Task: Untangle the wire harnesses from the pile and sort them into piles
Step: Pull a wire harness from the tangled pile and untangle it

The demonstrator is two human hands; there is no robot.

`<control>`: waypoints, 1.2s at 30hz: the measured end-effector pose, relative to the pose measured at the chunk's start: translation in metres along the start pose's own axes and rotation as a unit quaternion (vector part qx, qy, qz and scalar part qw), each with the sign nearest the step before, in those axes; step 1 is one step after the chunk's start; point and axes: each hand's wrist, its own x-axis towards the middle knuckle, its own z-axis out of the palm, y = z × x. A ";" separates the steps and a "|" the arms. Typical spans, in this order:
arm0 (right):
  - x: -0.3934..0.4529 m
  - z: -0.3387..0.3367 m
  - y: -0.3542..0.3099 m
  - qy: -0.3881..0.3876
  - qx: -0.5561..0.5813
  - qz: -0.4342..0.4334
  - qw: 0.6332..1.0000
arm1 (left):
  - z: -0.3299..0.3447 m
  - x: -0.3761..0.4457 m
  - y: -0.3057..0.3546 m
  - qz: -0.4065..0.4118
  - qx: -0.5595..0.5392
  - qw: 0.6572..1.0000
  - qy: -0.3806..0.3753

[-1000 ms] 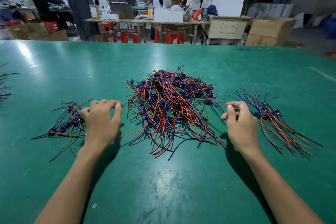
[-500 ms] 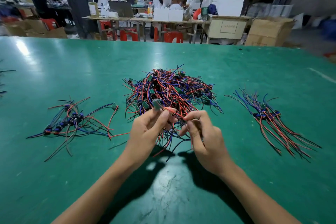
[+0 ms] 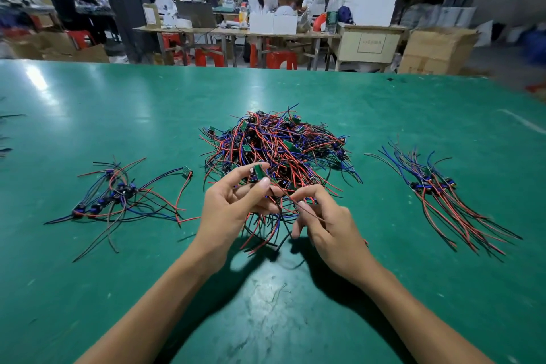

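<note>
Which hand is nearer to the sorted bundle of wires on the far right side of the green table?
Right. The right hand is nearest the sorted bundle; the left hand is farther away.

I see bright overhead light glaring off the green table (image 3: 88, 115) at upper left. My forearms cast soft shadows beneath them. The background and edges are blurred and bowed.

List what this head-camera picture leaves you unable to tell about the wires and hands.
- Central pile, head view: near strands hidden behind both hands.
- Right hand: which wire it pinches is too thin to trace.
- Left hand: the small board is partly covered by fingertips.
- Stray wires: cut off by the left edge.
</note>
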 end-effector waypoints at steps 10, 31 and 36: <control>-0.001 0.000 0.000 -0.042 0.010 0.001 0.999 | -0.003 0.004 0.001 0.029 0.028 0.997 0.068; 0.004 -0.007 -0.004 0.169 -0.032 0.017 0.985 | -0.113 0.031 -0.003 0.043 0.677 0.719 0.152; 0.012 -0.031 0.007 0.310 -0.144 0.123 0.932 | -0.111 0.029 -0.014 0.002 0.737 0.669 0.090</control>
